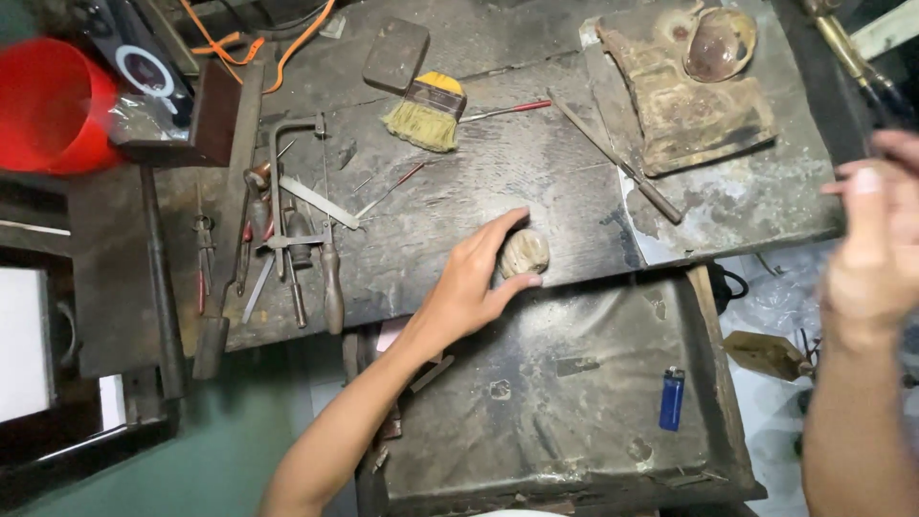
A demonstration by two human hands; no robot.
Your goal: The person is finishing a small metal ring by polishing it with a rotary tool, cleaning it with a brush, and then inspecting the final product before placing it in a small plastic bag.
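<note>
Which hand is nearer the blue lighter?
Left. The left hand rests on a pale lump on the bench, up and left of the lighter. The right hand is raised at the frame's right edge, farther off.

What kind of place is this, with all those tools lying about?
Most likely a small craft or metalwork workshop. A worn, dark workbench carries a frame saw, a brush and a long file, while the left hand rests on a small pale carved lump.
</note>
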